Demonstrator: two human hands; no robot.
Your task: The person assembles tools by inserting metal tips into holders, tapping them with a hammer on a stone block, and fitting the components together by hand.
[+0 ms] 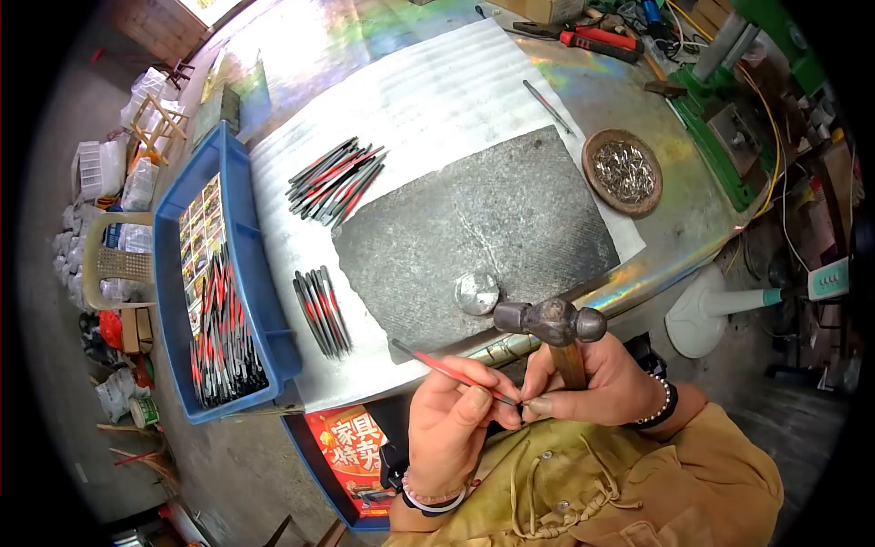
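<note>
Between the fingers of my left hand (451, 410) is a slim red-and-black rod (447, 368), pointing up and left. My right hand (597, 378) holds a ball-peen hammer (551, 321) upright by its wooden handle. Its thumb and forefinger also pinch near the rod's lower end; any small part there is too hidden to make out. Just beyond the hammer head, a round metal disc (477, 293) rests on a grey stone slab (410, 246). Two groups of similar rods, a loose pile (337, 182) and a neat row (321, 313), lie left of the slab.
A blue tray (164, 246) full of rods stands at the left. Right of the slab are a round bowl (622, 171) of small metal pieces and a single rod (547, 105). Pliers (597, 41) and a green machine (720, 150) stand farther back.
</note>
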